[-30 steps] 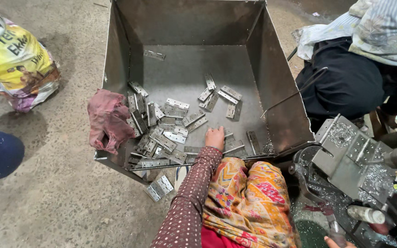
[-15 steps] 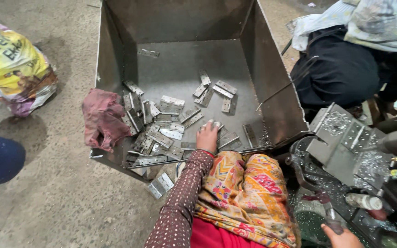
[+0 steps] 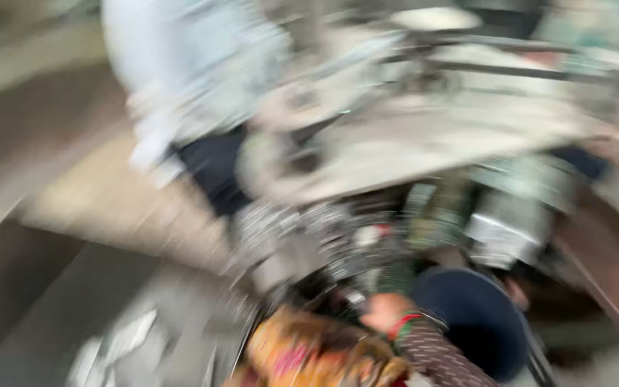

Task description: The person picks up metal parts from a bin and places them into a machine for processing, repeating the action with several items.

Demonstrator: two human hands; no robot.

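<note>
The view is badly smeared by motion. My right hand [image 3: 383, 312] shows low in the middle, with a red and green bangle at the wrist and a dark patterned sleeve [image 3: 442, 358] running to the lower right. It sits beside a round dark blue thing [image 3: 476, 322], and the blur hides whether it holds anything. My left hand is out of sight. The yellow and pink flowered cloth [image 3: 309, 352] over my knee lies at the bottom. Shiny flat metal pieces [image 3: 120, 345] lie in the grey metal bin [image 3: 51, 301] at the lower left.
A grey machine with metal plates and shiny parts [image 3: 395, 154] fills the middle and right. Another person in pale clothes [image 3: 188, 72] and dark trousers [image 3: 216, 168] is at the upper left. A brown edge [image 3: 610, 272] runs down the right side.
The camera has swung sharply up and to the right, from the bin toward the machine. My left hand, which was reaching among the metal pieces, has left the view; my right hand now shows.
</note>
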